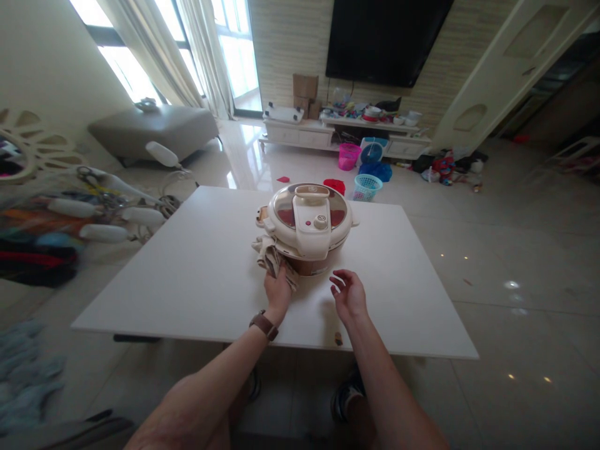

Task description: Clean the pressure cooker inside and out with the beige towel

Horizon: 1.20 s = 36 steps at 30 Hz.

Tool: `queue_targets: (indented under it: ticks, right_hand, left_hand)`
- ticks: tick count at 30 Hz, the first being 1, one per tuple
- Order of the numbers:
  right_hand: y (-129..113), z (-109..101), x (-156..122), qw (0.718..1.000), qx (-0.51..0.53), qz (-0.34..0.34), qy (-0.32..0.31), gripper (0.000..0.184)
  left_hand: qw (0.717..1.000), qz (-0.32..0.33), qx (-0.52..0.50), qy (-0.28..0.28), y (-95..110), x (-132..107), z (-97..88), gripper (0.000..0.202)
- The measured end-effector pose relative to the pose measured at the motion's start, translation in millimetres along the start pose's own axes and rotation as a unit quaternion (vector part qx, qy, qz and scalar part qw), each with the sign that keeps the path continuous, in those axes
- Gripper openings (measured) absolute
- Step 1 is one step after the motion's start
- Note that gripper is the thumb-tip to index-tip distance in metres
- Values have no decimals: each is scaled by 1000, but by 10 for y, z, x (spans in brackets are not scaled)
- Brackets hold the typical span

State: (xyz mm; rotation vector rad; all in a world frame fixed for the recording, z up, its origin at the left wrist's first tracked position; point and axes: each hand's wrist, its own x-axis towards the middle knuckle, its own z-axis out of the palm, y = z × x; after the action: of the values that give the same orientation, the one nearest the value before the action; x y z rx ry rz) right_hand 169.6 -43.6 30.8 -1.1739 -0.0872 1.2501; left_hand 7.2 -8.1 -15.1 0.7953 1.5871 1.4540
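A cream pressure cooker [313, 240] with a see-through lid, a raised handle and a round knob stands on the white table [187, 281]. My left hand [278, 289] is closed on a crumpled beige cloth [272, 255], which lies against the cooker's left front side. The fingertips of that hand are partly hidden by the cloth. To the right, my right hand [349, 295] hovers just in front of the cooker with its fingers apart and slightly curled, holding nothing. A small brown object [338, 339] lies by the near table edge.
Beyond the table stand a light-blue basket [368, 186], a red container [334, 185] and a pink basket [349, 156]. A cluttered low cabinet [300, 136] lines the back wall under a television [387, 40]. White lamp arms [143, 216] reach close to the table's left side.
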Motion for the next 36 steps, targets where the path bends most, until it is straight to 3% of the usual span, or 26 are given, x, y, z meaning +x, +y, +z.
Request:
queue_targets:
  ticks: [2,5,9,25,32,36]
  right_hand:
    - [-9,18,11,1000,6,1,5,3]
    - [-45,38,10,1000,14,1,13,2]
    - [-104,39,2,1000,16,-8,20,2]
    - [-154,46,61,1000,20,-11,19,3]
    - [-212,74,23,997,0,-4,-71,9]
    - [-192,127,1,993,-5,-11,-114,13]
  left_hand:
    - [999,12,-29,12,-45,-237,58,42]
    - [997,-3,-64,-32,-116,-554,151,39]
    - [989,-55,-108,-86,-175,-727,215,42]
    - [983,-63,-156,-68,-117,-635,181,38]
    - [981,-62,-177,-54,-109,-603,129,39]
    - [982,-91,-165,2,-127,-353,57,35]
